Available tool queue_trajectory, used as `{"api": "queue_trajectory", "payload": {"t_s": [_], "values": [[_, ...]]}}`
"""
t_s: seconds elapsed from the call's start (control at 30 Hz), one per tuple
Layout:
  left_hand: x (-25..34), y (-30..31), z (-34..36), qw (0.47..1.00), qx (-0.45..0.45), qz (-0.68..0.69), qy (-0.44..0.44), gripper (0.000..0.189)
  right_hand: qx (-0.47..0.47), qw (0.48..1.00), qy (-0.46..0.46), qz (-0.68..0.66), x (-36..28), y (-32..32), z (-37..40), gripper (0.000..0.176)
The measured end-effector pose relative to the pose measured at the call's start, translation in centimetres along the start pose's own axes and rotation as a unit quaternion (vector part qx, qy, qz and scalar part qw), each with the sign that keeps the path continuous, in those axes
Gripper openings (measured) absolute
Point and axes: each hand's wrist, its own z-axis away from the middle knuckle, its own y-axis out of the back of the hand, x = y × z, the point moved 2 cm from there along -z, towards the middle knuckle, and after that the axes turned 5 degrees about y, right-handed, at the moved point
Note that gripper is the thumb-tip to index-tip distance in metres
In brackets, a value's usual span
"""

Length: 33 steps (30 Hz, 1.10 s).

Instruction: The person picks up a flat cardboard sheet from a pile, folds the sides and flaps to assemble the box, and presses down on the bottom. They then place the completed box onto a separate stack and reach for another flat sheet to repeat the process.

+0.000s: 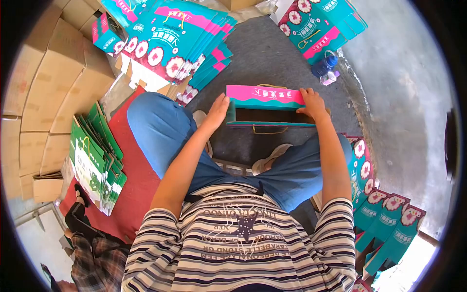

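Observation:
A teal and pink cardboard box (265, 100) with rope handles lies between my knees, its long side open to a dark inside. My left hand (218, 113) rests against the box's left end, fingers held together. At the other end my right hand (313, 104) grips the right edge, with the thumb at the opening and the fingers over the pink panel. One yellow rope handle shows above the box and another below it.
Flat teal and pink cartons (170, 39) are stacked at upper left, more (321, 27) at upper right and folded ones (389, 219) at lower right. Green cartons (97, 160) and brown boxes (58, 78) stand left. Bottles (325, 65) are beyond my right hand. Another person's plaid clothing (99, 258) shows lower left.

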Motion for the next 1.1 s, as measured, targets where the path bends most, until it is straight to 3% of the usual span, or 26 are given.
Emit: {"api": "queue_trajectory", "payload": {"t_s": [0.07, 0.1, 0.17, 0.23, 0.27, 0.47, 0.6, 0.73, 0.77, 0.8, 0.83, 0.9, 0.93, 0.97, 1.0, 1.03, 1.1], "values": [[-1.5, -1.1, 0.4, 0.995, 0.009, -0.072, 0.073, 0.063, 0.013, 1.0, 0.007, -0.006, -0.1, -0.1, 0.1, 0.079], [-1.8, -1.0, 0.3, 0.994, 0.019, -0.073, 0.076, 0.063, 0.014, 1.0, 0.017, -0.007, -0.2, -0.1, 0.2, 0.079], [-1.9, -0.5, 0.4, 0.989, -0.051, -0.14, 0.014, 0.08, 0.036, 0.999, 0.018, -0.031, -0.2, -0.3, 0.5, 0.08], [-4.3, -0.8, 0.3, 0.977, -0.038, -0.208, -0.01, 0.091, 0.043, 0.998, 0.028, -0.027, -0.3, -0.3, 0.5, 0.082], [-3.4, -0.8, 0.6, 0.966, -0.049, -0.253, 0.036, 0.094, 0.04, 0.999, 0.027, -0.024, -0.3, -0.4, 0.5, 0.084], [-0.6, -0.4, 1.4, 0.944, -0.098, -0.296, 0.106, 0.09, 0.024, 0.999, 0.022, -0.009, -0.8, -0.2, 0.6, 0.087], [-1.0, -0.3, 1.5, 0.949, -0.09, -0.293, 0.078, 0.09, 0.04, 0.999, 0.012, -0.002, 0.9, -0.1, 1.4, 0.084], [-3.9, -0.9, 0.5, 0.959, -0.053, -0.279, 0.013, 0.09, 0.037, 0.981, -0.186, -0.038, 4.2, 1.7, 4.0, 0.064], [-2.7, -0.8, 0.5, 0.959, -0.076, -0.272, 0.038, 0.089, 0.043, 0.977, -0.172, -0.119, 5.2, 1.4, 4.1, 0.064], [-3.4, -0.9, 0.4, 0.962, -0.072, -0.262, 0.006, 0.089, 0.053, 0.967, -0.151, -0.2, 5.6, 0.8, 4.5, 0.065], [-3.0, -1.5, 0.5, 0.962, -0.083, -0.26, 0.002, 0.089, 0.053, 0.965, -0.163, -0.199, 4.8, 1.2, 5.5, 0.065], [-2.5, -0.9, 0.7, 0.956, -0.069, -0.284, 0.015, 0.089, -0.079, 0.889, -0.119, -0.436, 1.9, 1.7, 5.3, 0.071], [-3.2, -0.9, 0.5, 0.956, -0.062, -0.287, -0.009, 0.091, -0.141, 0.903, -0.066, -0.4, 1.6, 1.2, 5.1, 0.076], [-3.9, -1.2, 0.4, 0.954, -0.067, -0.291, 0.024, 0.091, -0.201, 0.912, -0.005, -0.358, 1.1, 0.8, 5.0, 0.08], [-4.3, -1.2, 0.2, 0.951, -0.063, -0.296, 0.06, 0.092, -0.196, 0.916, 0.006, -0.35, 1.2, 0.6, 5.5, 0.085], [-5.2, -1.4, 0.1, 0.954, -0.05, -0.293, 0.03, 0.094, -0.191, 0.92, 0.027, -0.34, 1.0, 0.2, 6.0, 0.09], [-1.7, -0.4, 0.9, 0.951, -0.084, -0.271, 0.118, 0.095, -0.225, 0.907, 0.052, -0.351, -0.9, 2.5, 6.8, 0.103]]}}
